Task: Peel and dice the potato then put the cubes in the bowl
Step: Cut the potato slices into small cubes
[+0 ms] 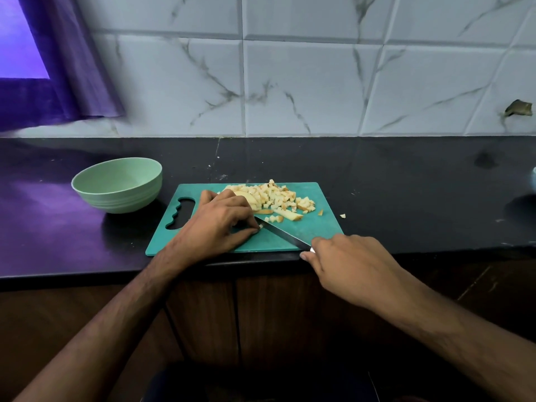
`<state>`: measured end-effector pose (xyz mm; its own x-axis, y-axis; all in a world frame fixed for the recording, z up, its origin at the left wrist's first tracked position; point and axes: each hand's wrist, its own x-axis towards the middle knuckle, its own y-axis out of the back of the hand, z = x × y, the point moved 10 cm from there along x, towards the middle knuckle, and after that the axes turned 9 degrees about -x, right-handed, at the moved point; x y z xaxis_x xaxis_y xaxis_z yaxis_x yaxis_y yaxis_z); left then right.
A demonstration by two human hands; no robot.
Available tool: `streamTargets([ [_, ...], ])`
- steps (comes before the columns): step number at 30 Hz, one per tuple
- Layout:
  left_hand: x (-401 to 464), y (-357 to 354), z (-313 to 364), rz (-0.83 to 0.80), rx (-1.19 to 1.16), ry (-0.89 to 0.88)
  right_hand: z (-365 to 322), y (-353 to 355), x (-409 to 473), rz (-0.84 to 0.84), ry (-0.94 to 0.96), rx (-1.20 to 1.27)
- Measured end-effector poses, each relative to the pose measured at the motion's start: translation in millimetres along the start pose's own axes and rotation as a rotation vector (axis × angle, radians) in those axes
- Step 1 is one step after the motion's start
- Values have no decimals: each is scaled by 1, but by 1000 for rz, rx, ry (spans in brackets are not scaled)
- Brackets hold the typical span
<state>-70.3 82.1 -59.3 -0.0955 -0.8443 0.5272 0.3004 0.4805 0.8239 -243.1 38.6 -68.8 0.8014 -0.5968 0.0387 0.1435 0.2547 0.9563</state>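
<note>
A teal cutting board (313, 227) lies on the black counter with a pile of pale potato cubes (278, 197) across its far half. A few uncut strips (288, 214) lie at the pile's near edge. My left hand (216, 224) is on the board with fingers curled, pinching a small potato piece (260, 226) at its fingertips. My right hand (352, 264) grips the handle of a knife (285, 235). The blade points up-left and its tip meets that piece. The handle is hidden in my fist. A light green bowl (87, 185) stands left of the board, with nothing visible inside.
One stray potato bit (342, 216) lies on the counter right of the board. The counter's front edge (87, 272) runs just under the board, with brown cabinet doors below. A marbled tile wall stands behind and a purple curtain (72, 68) hangs at the far left.
</note>
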Motion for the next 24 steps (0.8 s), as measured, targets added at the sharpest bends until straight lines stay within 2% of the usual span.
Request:
streamTargets([
  [5,-2,7,-6,68,-28,53,16,-2,1,-99,-19,75],
  [16,-4,16,-9,148,-35,75,4,-2,-10,-68,10,-1],
  [24,-4,12,-4,91,-42,39,10,-2,-7,-9,-2,-33],
])
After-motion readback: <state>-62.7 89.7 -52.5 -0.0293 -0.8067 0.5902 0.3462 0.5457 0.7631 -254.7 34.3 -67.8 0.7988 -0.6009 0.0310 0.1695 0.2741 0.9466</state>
